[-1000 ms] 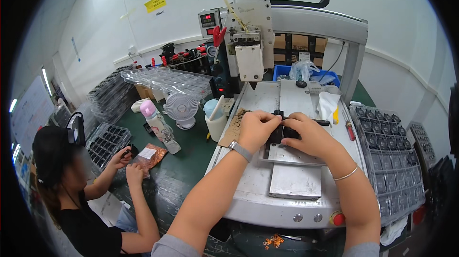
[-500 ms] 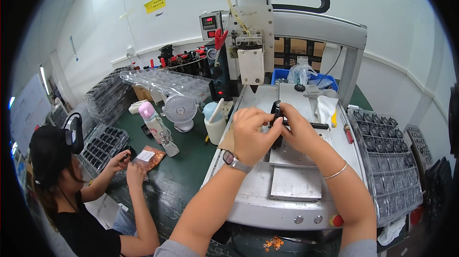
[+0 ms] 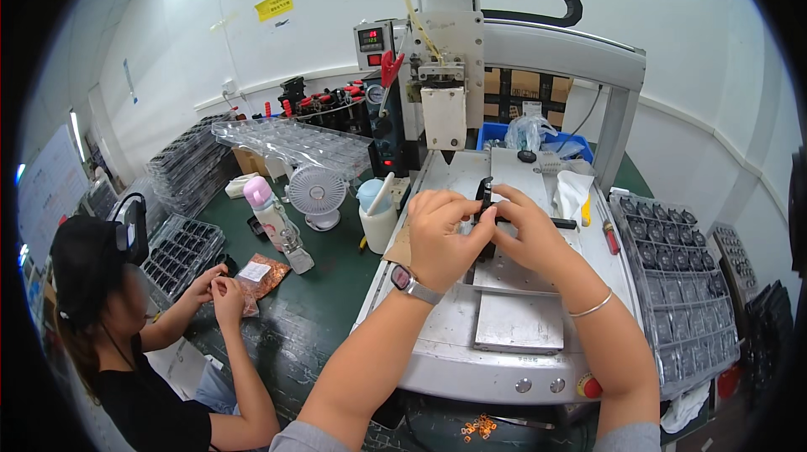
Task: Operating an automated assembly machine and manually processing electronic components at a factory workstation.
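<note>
A small black part (image 3: 485,191) stands upright between my two hands, over the bed of a white benchtop machine. My left hand (image 3: 444,238), with a watch on its wrist, pinches it between thumb and fingertips. From the other side my right hand (image 3: 533,235) is closed on the same part, thumb toward me. My fingers cover most of it, so its exact kind does not show. Under my hands lies a dark fixture, mostly hidden, and a bare metal plate (image 3: 519,323) nearer me. The machine's white head (image 3: 443,118) with a dark pointed nozzle hangs just beyond.
At left, a co-worker (image 3: 109,326) handles a small item beside a bag of copper-coloured pieces (image 3: 262,274). A pink-capped bottle (image 3: 277,225), a fan (image 3: 317,191) and a white pot (image 3: 380,225) stand between us. Right are a tray of black parts (image 3: 672,259) and a red emergency button (image 3: 592,386).
My hands stay nearly in place around the black part, fingers shifting slightly. The co-worker's two hands have come closer together.
</note>
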`<state>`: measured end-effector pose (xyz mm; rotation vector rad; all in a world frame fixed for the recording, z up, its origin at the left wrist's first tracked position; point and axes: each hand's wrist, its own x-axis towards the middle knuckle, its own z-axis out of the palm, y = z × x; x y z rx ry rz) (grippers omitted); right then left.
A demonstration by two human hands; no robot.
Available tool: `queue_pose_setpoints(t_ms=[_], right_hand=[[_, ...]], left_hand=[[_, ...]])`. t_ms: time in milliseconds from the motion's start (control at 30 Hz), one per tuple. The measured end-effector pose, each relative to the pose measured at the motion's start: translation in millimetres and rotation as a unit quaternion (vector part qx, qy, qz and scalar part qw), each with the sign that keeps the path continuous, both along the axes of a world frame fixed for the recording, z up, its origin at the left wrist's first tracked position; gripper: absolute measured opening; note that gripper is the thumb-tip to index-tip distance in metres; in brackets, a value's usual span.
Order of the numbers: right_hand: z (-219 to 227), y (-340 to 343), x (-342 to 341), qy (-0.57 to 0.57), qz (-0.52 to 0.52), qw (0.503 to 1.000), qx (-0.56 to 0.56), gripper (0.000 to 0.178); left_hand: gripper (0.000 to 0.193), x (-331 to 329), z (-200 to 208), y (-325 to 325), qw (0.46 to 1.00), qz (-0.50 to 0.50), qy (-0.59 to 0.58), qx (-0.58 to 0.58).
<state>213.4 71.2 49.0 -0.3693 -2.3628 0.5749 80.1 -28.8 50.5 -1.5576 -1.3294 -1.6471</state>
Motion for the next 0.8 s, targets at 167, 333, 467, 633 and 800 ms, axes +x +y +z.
queue_pose_setpoints(t_ms=[167, 333, 467, 633, 800], right_hand=[[2, -1, 7, -0.04, -0.053, 0.997, 0.038, 0.026], [9, 7, 8, -0.12, -0.072, 0.99, 0.015, 0.035], [12, 8, 24, -0.169, -0.055, 0.983, 0.047, 0.046], [45, -26, 108, -0.22, 0.023, 0.972, 0.083, 0.051], [42, -58, 200, -0.624, -0.119, 0.77, -0.061, 0.043]], left_hand=[[0.012, -2, 1, -2, 1.0, 0.0, -0.026, -0.012], [0.011, -8, -14, -11, 0.998, 0.028, -0.048, 0.002], [0.011, -33, -30, -42, 0.992, 0.038, -0.12, 0.016], [0.013, -79, -71, -156, 0.974, 0.196, -0.115, -0.009], [0.013, -101, -151, -235, 0.911, 0.32, -0.103, -0.24]])
